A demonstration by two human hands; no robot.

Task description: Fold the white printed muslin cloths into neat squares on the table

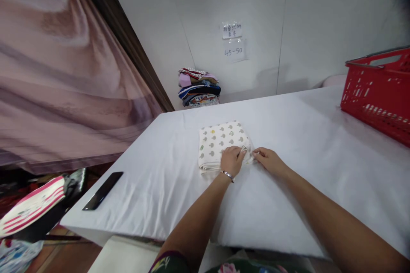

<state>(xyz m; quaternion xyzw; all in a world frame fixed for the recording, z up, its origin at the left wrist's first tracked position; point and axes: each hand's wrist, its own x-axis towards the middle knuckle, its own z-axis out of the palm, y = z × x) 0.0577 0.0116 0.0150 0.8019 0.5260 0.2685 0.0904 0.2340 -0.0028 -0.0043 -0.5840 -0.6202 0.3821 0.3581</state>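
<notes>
A folded white cloth (216, 140) with small grey tree-like prints and a few coloured ones lies on the table in front of me. My left hand (232, 161), with a silver bracelet at the wrist, rests on its near right part, thumb and fingers closed around a folded edge. Just to the right, my right hand (270, 162) pinches the cloth's right edge between thumb and fingers. Several layers show along the near side of the bundle.
A white sheet covers the table (153, 179). A black phone-like slab (103, 191) lies at the left edge. The red basket (378, 94) stands at the right. Behind the table is a stack of folded fabrics (199, 87). A pink curtain (64, 72) hangs at the left.
</notes>
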